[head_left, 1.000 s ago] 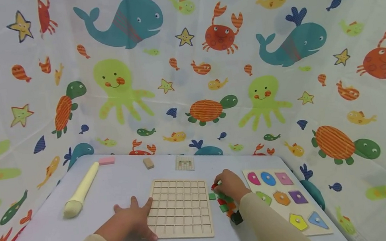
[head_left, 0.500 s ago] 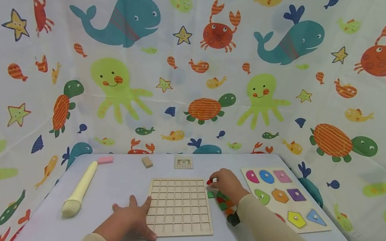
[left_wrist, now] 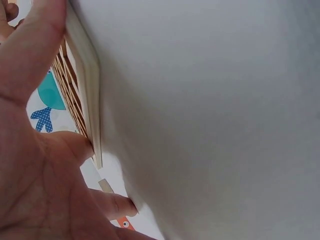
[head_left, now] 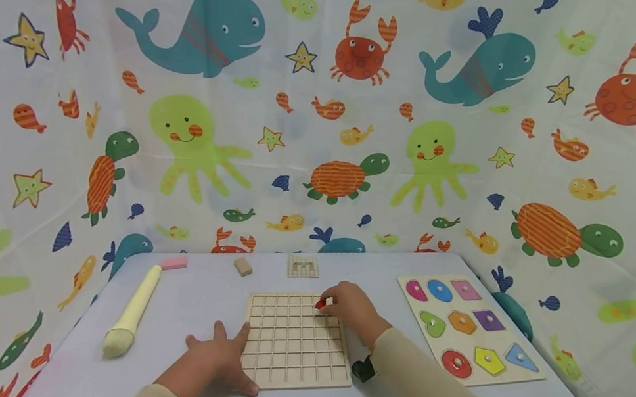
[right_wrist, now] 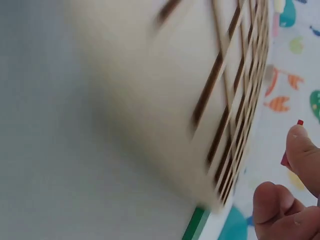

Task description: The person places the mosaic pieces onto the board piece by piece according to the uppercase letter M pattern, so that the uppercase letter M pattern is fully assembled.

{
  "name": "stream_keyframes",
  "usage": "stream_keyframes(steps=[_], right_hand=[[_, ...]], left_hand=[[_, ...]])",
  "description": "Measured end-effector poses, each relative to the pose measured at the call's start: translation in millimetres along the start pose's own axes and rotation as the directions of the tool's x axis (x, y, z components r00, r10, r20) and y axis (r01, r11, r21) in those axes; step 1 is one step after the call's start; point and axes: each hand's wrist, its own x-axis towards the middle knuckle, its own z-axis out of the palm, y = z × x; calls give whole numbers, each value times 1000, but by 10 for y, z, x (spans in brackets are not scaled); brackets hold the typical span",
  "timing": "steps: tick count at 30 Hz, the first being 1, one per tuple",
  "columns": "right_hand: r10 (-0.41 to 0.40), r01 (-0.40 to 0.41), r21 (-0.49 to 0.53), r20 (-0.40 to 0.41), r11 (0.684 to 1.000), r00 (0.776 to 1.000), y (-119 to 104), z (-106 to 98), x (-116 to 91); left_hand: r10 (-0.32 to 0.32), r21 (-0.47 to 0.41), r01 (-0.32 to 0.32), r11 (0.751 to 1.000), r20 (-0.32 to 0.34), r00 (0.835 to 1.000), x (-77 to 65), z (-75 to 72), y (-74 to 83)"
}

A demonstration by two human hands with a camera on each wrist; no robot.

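A square wooden grid board (head_left: 291,344) with raised dividers lies in front of me. My left hand (head_left: 219,363) has its fingers spread, thumb and forefinger along the board's left side; the left wrist view shows them at the board's edge (left_wrist: 91,95). Over the upper right cells, my right hand (head_left: 354,310) pinches a small red tile (head_left: 320,304) between thumb and forefinger. That red tile (right_wrist: 285,160) also shows by the thumb in the right wrist view. A green tile (right_wrist: 195,223) lies by the board's corner there; the other loose tiles are hidden behind the right hand and forearm.
To the right lies a shape puzzle board (head_left: 442,335) with coloured knobbed pieces. Along the back are a small patterned grid card (head_left: 302,266), a tan block (head_left: 243,266) and a pink block (head_left: 174,263). A pale yellow bat-shaped object (head_left: 135,310) lies at the left.
My right hand has picked the red tile from the loose tiles and carried it left over the grid board. The left hand has stayed at the board's side.
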Motion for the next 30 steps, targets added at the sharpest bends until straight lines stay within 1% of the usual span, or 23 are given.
stream_keyframes(steps=[4,9,14,20,24,27,30], right_hand=[[-36,36,17,15,999,999,-107,86,6],[-58,57,28,42,998,997,-203,207,17],[-89,88,32,40,996,995,-374,243,26],[-78,78,-3,55,997,995,-650,241,81],[-70,76,-61,85,995,994,-819,278,143],[-81,92,-106,104,990,991,-898,318,182],[-83,98,-135,112,986,990,-929,364,212]], left_hand=[[4,7,-4,1000,0,1000,-2,0,5],[2,3,-2,1000,17,1000,-13,5,13],[-5,-5,5,1000,19,1000,6,6,3],[-5,-9,5,1000,5,1000,35,9,-23],[5,6,-5,1000,3,1000,43,2,-35],[16,20,-16,1000,5,1000,47,3,-34],[32,30,-32,999,0,999,57,13,-18]])
